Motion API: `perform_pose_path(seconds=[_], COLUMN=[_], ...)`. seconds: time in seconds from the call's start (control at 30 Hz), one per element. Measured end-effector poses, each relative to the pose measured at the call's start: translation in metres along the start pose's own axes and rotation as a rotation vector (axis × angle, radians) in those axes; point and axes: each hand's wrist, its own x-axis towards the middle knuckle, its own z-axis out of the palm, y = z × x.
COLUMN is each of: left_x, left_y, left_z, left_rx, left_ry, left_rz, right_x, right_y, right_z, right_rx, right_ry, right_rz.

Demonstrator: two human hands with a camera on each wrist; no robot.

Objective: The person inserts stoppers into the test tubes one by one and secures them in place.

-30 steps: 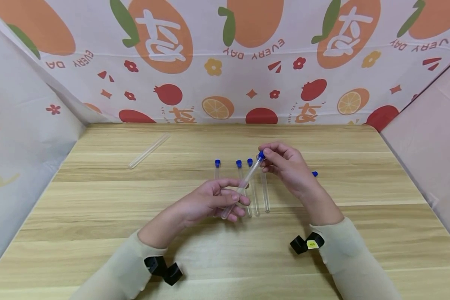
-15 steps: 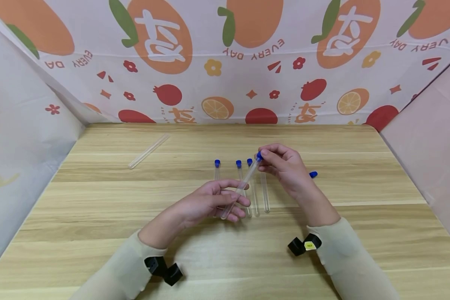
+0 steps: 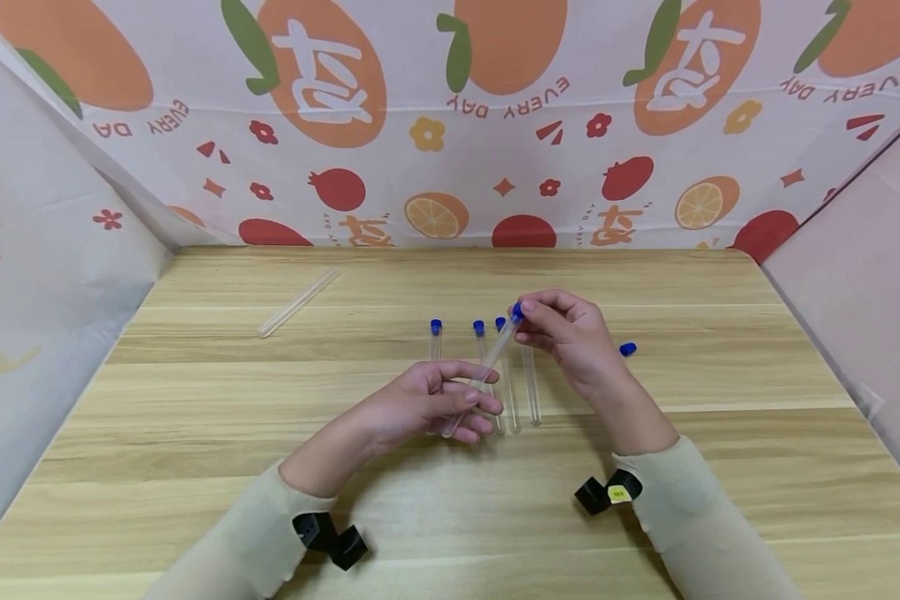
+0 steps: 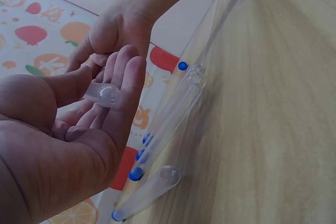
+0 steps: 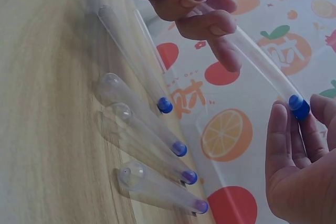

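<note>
A clear test tube (image 3: 499, 346) slants above the table between both hands. My left hand (image 3: 427, 404) holds its lower part between thumb and fingers; the rounded end (image 4: 108, 95) pokes out in the left wrist view. At the upper end, my right hand (image 3: 570, 337) pinches the blue cap (image 5: 298, 107), which sits on the tube's mouth. Under and beside the hands lie several capped test tubes, among them a left one (image 3: 436, 340) and a right one (image 3: 531, 387). The right one's cap is hidden behind my right hand in the head view.
An uncapped clear tube (image 3: 298, 302) lies at the back left of the wooden table (image 3: 195, 400). A loose blue cap (image 3: 627, 349) lies to the right of my right hand. Fruit-printed cloth (image 3: 502, 183) hangs behind the table, with pale sheets at both sides.
My right hand has shifted slightly left and down with the cap, showing more of the loose cap beside it. My left hand stays nearly still on the tube.
</note>
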Motion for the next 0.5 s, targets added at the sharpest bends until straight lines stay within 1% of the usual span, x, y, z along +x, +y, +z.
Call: perform_pose_path(seconds=[0.1,0.27,0.37,0.5], left_x=[-0.0002,-0.0008,-0.0010,-0.0013], left_y=[0.0010,0.0037,0.0053,0.0066], left_z=[-0.0008,-0.0015,-0.0018,-0.0019], left_rx=[0.007,0.011,-0.001,-0.019], left_ry=[0.005,-0.008,-0.008,-0.004], left_rz=[0.002,0.003,-0.005,0.000], right_x=[0.0004,0.0016,0.0019,0.0019], right_y=[-0.0002,0.0005,0.0004,-0.0009], right_z=[0.0004,0.0028,0.0045,0.0057], right_rx=[0.010,0.041,0.052,0.056], right_ry=[0.007,0.033,0.047,0.061], right_rz=[0.006,0.040,0.052,0.062])
